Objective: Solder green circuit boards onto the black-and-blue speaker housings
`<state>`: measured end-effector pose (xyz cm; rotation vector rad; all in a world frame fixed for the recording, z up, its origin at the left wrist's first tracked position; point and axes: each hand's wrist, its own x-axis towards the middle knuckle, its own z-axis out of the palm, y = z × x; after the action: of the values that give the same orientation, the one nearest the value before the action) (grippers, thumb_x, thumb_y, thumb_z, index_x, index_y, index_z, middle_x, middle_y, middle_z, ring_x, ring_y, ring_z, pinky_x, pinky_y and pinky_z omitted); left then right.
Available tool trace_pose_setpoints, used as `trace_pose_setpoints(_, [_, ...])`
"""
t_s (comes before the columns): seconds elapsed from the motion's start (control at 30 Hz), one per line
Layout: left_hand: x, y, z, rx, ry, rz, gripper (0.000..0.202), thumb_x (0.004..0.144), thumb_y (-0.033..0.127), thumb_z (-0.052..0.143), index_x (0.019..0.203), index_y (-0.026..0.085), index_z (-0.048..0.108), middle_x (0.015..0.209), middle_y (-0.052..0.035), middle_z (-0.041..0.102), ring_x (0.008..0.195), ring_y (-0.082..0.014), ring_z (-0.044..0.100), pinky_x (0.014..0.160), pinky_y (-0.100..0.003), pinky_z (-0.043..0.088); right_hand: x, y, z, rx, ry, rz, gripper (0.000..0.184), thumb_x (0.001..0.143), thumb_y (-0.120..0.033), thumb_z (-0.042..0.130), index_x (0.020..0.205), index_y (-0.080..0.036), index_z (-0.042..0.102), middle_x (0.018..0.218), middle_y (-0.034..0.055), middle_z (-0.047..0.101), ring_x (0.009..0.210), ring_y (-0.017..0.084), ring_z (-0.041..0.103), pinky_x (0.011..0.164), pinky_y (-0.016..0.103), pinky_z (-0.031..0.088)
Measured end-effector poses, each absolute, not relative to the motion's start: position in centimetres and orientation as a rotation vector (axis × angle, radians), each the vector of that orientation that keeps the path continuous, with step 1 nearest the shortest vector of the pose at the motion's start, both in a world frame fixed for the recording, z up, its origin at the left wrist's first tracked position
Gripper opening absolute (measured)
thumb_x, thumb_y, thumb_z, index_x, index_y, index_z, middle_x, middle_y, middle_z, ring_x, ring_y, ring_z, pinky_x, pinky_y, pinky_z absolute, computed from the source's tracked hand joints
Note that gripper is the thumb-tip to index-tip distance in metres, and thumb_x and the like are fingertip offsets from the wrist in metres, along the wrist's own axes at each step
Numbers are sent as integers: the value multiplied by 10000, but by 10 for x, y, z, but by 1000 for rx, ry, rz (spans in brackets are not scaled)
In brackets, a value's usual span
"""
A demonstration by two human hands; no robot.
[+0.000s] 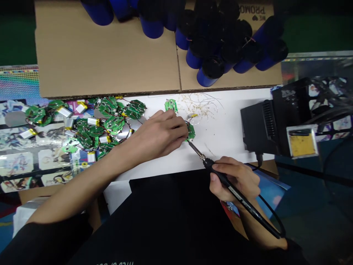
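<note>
In my right hand is a black soldering iron, gripped like a pen. Its metal tip points up and left, at the lower edge of a small green circuit board. My left hand is closed at that board's left side, with bent fingers on its edge; the fingertips are partly hidden. A small silver battery with yellow tape lies just above the board. Another green circuit board rests on the white work surface beyond my left hand.
Several green boards with wired batteries are heaped on the left. Thin wire strands and crumbs lie behind my hands. Blue cylinders with black tops stand on cardboard at the back. A black soldering station and yellow sponge tray are on the right.
</note>
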<state>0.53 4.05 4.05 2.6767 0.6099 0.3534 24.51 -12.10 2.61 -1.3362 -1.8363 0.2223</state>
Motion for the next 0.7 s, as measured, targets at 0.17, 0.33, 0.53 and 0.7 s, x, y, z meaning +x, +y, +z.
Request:
trace_pose_setpoints(0.17, [6,40,40,2671,606,357,240,1120,265,512,1071,176,729,1121,-76,763,1002,-253,626,849,-392,465,244,-119,30,-1300,-1887,230,256,822,-137,775,1058,-220,721,790,17,772,642,192,752,574,311,657])
trace_pose_setpoints(0.33, [7,40,40,2663,612,359,231,1113,260,524,1070,169,732,1119,-84,763,993,-253,618,851,-394,471,242,-117,33,-1297,-1889,238,210,832,-134,753,1025,-208,716,784,18,756,644,180,733,577,308,654])
trace_pose_setpoints(0.53, [7,40,40,2654,622,354,241,1120,259,507,1061,168,722,1114,-80,764,994,-246,619,851,-389,469,248,-126,30,-1297,-1773,195,157,866,-199,725,1017,-236,707,747,4,737,560,180,686,499,341,630])
trace_pose_setpoints(0.7, [8,39,41,2626,623,337,241,1120,259,505,1071,169,724,1119,-87,763,997,-246,617,892,-398,478,252,-122,30,-1293,-1699,245,177,878,-206,709,1049,-250,699,703,-11,702,539,196,683,458,350,603])
